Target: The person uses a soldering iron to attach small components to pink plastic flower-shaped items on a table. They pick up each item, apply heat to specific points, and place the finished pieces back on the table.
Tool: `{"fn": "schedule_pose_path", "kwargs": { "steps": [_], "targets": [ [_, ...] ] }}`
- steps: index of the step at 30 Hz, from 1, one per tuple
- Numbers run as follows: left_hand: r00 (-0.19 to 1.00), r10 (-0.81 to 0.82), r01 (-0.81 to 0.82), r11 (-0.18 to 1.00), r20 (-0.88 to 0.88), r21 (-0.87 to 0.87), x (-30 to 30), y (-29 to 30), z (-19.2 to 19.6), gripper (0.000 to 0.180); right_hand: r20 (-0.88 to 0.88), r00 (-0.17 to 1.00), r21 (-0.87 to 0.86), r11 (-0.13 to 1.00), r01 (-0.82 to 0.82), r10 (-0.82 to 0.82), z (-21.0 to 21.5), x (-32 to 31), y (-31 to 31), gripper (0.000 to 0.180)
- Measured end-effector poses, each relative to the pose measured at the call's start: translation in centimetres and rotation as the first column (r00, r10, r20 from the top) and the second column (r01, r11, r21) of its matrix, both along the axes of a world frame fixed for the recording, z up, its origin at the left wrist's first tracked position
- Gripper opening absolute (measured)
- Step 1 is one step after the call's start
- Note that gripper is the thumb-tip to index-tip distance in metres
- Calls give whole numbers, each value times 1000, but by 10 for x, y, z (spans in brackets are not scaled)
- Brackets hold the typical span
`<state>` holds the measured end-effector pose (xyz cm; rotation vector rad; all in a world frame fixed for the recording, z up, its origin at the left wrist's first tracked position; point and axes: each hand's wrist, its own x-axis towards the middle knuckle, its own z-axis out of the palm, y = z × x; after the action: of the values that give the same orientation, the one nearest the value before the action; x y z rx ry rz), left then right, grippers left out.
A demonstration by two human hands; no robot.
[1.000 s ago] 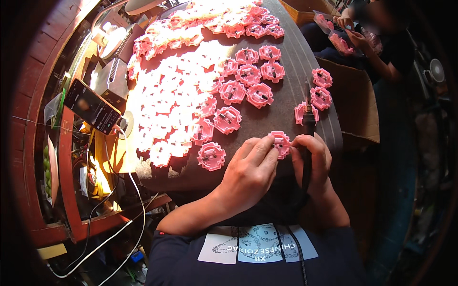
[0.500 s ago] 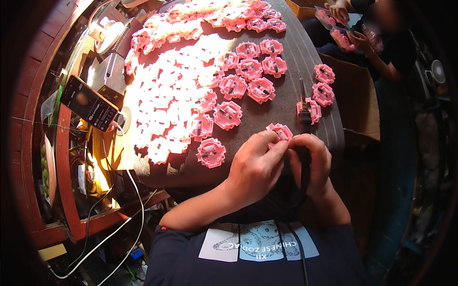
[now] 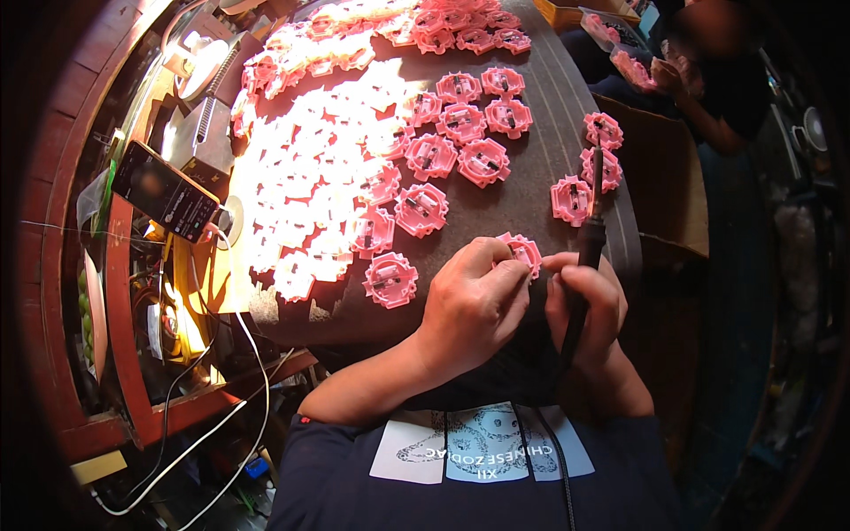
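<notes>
Between the fingertips of my left hand (image 3: pixel 474 301) is a pink plastic housing (image 3: pixel 526 253), held just over the near edge of the dark work table (image 3: pixel 496 211). My right hand (image 3: pixel 598 305) is closed around a soldering iron (image 3: pixel 591 243) with a black handle and a thin metal tip that points away from me. Its thumb and forefinger stay close to the housing's right side; whether they touch it, I cannot tell. The fingers partly hide the housing's inside. Three similar pink housings (image 3: pixel 572 200) lie by the table's right edge, beyond the iron.
Many pink housings (image 3: pixel 421 211) with small dark parts cover the table's left and far areas, some in glaring sunlight. A phone (image 3: pixel 166 192) with a cable stands at left, near a grey metal box (image 3: pixel 205 137). Another person (image 3: pixel 708 106) sits at far right beside a cardboard box (image 3: pixel 660 177).
My right hand has shifted slightly right, its fingers drawing away from the housing. The soldering iron has swung right with it, uncovering the nearest of the three housings. My left hand barely moved.
</notes>
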<state>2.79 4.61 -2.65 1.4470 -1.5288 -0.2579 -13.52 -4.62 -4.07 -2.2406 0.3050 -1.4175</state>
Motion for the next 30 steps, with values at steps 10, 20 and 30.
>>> {"fn": "schedule_pose_path", "kwargs": {
  "steps": [10,20,30],
  "targets": [
    [995,85,-87,995,-44,-46,-7,0,-3,15,-43,996,-78,993,-87,84,-8,3,-2,39],
    [997,83,-83,996,-4,-13,-5,1,-4,18,-37,996,12,996,-84,85,-6,-31,-1,46],
    [993,83,-82,997,85,-10,-7,2,2,20,-105,988,65,992,-111,117,7,-47,5,46]
  ]
}}
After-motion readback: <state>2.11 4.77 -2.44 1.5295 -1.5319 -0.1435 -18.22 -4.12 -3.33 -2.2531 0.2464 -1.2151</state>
